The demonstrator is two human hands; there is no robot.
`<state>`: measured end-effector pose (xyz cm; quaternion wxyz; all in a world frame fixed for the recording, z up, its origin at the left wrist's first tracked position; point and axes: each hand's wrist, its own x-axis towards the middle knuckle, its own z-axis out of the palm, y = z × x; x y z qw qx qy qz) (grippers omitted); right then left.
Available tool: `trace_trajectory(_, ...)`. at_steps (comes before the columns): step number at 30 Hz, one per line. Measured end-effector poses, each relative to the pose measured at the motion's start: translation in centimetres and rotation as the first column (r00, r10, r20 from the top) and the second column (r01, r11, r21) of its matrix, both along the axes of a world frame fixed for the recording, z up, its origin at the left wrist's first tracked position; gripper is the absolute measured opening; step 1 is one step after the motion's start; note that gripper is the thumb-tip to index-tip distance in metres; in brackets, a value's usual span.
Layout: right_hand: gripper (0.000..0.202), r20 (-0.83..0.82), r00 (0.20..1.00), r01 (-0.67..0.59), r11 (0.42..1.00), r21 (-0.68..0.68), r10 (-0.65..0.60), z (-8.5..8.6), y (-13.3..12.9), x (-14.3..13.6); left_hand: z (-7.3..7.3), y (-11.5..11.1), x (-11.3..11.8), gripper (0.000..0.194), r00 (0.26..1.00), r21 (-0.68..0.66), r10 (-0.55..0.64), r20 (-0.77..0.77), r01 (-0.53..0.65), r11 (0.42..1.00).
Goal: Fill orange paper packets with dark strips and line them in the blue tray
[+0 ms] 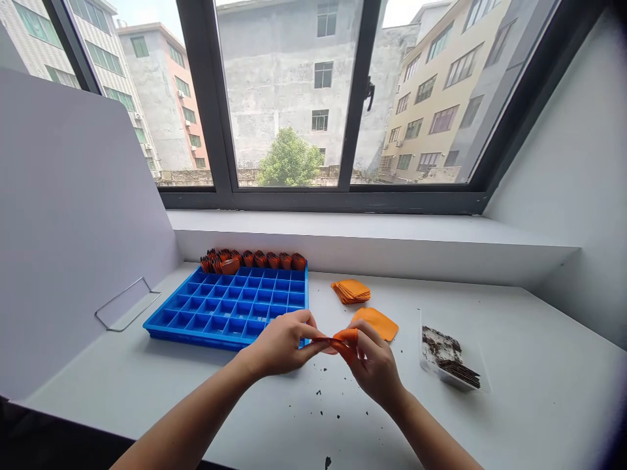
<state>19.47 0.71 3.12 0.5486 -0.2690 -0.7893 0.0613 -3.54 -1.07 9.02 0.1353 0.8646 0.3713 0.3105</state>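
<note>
An orange flexible piece [347,346], bent and partly rolled, is pinched between my two hands above the white table. My left hand [287,339] closes its thumb and fingers on the piece's left end. My right hand [375,365] grips its curled right side. Just behind my right hand lies a flat orange square [385,324]. Farther back sits a small stack of orange squares [351,291]. Beyond my left hand stands a blue compartment tray [225,307], with dark-and-orange folded bundles [259,259] filling its far row. My fingers hide part of the piece.
A clear plastic box [453,359] with thin dark brown sheets [458,372] stands at right. Dark crumbs [318,393] are scattered on the white table [529,398]. A bent wire stand [125,307] is at left beside a white panel [73,228]. A window rises behind the sill [372,228].
</note>
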Motion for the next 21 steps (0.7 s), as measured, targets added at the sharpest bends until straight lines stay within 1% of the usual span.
trace_trajectory(2,0.005,0.015,1.0,0.02,1.0,-0.023,-0.02,-0.1,0.1,0.0,0.4,0.8,-0.9,0.023,1.0,0.022,-0.017,0.015,0.016,1.0)
trace_trajectory(5,0.014,0.055,0.998,0.039,0.997,-0.064,-0.036,-0.1,0.3,0.2,0.9,3.2,-3.7,0.03,0.999,0.127,0.045,0.028,-0.048,0.991)
trace_trajectory(7,0.014,0.077,0.996,0.041,0.996,-0.076,-0.035,-0.2,0.5,0.4,1.1,5.7,-6.8,0.031,0.988,0.131,0.146,0.054,-0.151,0.98)
trace_trajectory(8,0.014,0.086,0.996,0.039,0.996,-0.078,-0.032,-0.3,0.6,0.4,1.1,7.0,-8.6,0.031,0.972,0.1,0.214,0.1,-0.224,0.97)
trace_trajectory(10,0.015,0.111,0.994,0.026,0.996,-0.08,-0.017,-0.5,0.7,0.5,0.9,9.8,-12.6,0.035,0.909,0.054,0.362,0.207,-0.38,0.923)
trace_trajectory(13,0.019,0.164,0.986,-0.004,0.997,-0.077,0.016,-0.8,0.7,0.5,-0.2,13.1,-18.2,0.04,0.795,0.032,0.519,0.313,-0.555,0.831)
trace_trajectory(15,0.021,0.194,0.98,-0.025,0.996,-0.081,0.041,-0.8,0.6,0.5,-1.3,14.7,-21.1,0.038,0.714,-0.006,0.595,0.369,-0.639,0.769)
trace_trajectory(16,0.022,0.205,0.977,-0.035,0.996,-0.084,0.052,-0.9,0.5,0.5,-1.9,15.3,-22.3,0.035,0.683,-0.033,0.621,0.384,-0.662,0.749)
trace_trajectory(18,0.023,0.221,0.973,-0.048,0.995,-0.086,0.066,-0.9,0.3,0.5,-3.3,16.3,-23.8,0.029,0.633,-0.091,0.659,0.406,-0.689,0.719)
trace_trajectory(21,0.027,0.238,0.968,-0.064,0.994,-0.085,0.082,-0.8,0.0,0.5,-5.3,17.4,-24.7,0.022,0.562,-0.177,0.699,0.442,-0.71,0.682)
